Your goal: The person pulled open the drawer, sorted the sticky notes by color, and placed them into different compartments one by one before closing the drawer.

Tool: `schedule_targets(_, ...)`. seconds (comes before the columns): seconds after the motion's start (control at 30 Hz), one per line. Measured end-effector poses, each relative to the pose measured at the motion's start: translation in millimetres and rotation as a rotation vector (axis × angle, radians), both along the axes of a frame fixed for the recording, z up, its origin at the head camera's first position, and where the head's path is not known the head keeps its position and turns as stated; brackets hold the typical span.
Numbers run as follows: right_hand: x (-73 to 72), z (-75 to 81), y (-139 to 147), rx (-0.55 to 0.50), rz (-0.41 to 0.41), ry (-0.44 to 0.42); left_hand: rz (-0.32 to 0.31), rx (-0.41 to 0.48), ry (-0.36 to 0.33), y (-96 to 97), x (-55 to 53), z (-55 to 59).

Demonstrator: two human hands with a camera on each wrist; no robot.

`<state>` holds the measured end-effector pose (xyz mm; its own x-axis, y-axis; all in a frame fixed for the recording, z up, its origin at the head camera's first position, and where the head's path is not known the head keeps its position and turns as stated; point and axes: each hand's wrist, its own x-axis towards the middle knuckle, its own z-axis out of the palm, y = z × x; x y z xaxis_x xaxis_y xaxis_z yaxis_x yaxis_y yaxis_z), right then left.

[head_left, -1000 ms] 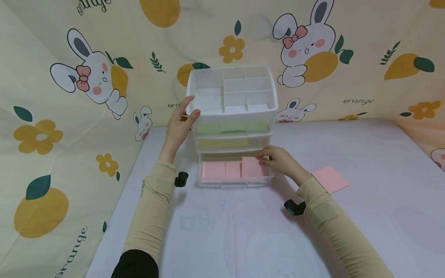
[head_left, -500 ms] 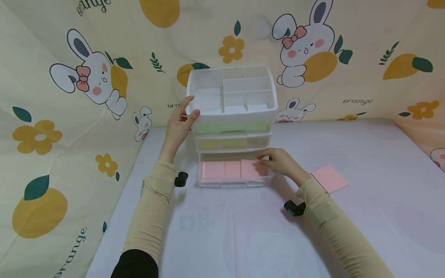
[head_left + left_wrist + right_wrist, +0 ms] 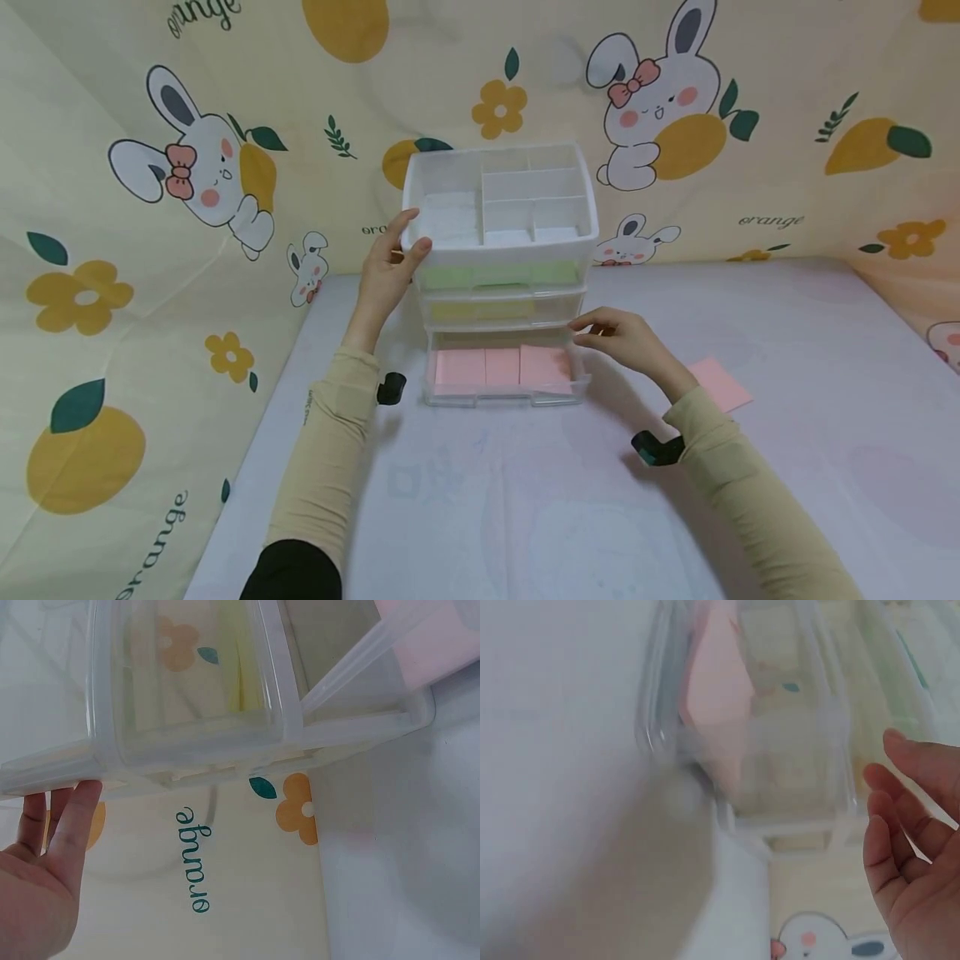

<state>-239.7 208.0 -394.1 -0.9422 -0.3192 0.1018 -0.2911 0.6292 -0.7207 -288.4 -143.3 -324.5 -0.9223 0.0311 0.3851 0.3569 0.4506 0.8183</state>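
Observation:
In the head view a white plastic drawer organizer [image 3: 501,243] stands at the back of the table. My left hand [image 3: 384,275] grips its upper left front corner, thumb in front and fingers along the side, as the left wrist view also shows. The clear bottom drawer [image 3: 504,397] is pulled out. Pink paper squares [image 3: 461,367] lie side by side in it, with a pink sheet [image 3: 545,367] at the right end. My right hand [image 3: 618,337] is beside the drawer's right side with fingers loosely bent and nothing between them.
Another pink sheet [image 3: 720,385] lies on the table [image 3: 480,500], partly behind the right forearm. The middle drawer [image 3: 495,312] with yellow contents and the upper drawer [image 3: 501,275] with green contents are closed. A printed cloth [image 3: 450,75] hangs close behind.
My right hand has lowered the pink sheet into the bottom drawer, let go of it and moved up and right. The left hand stays on the organizer's corner.

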Motion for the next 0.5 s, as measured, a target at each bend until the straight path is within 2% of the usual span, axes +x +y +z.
schedule_targets(0.3,9.1,7.2,40,-0.07,-0.13,-0.051,0.003,-0.009,0.012,0.2,0.7,-0.5)
schedule_targets(0.5,17.6,11.2,69,-0.06,-0.179,-0.044,0.005,-0.007,0.008,0.6,0.9,0.1)
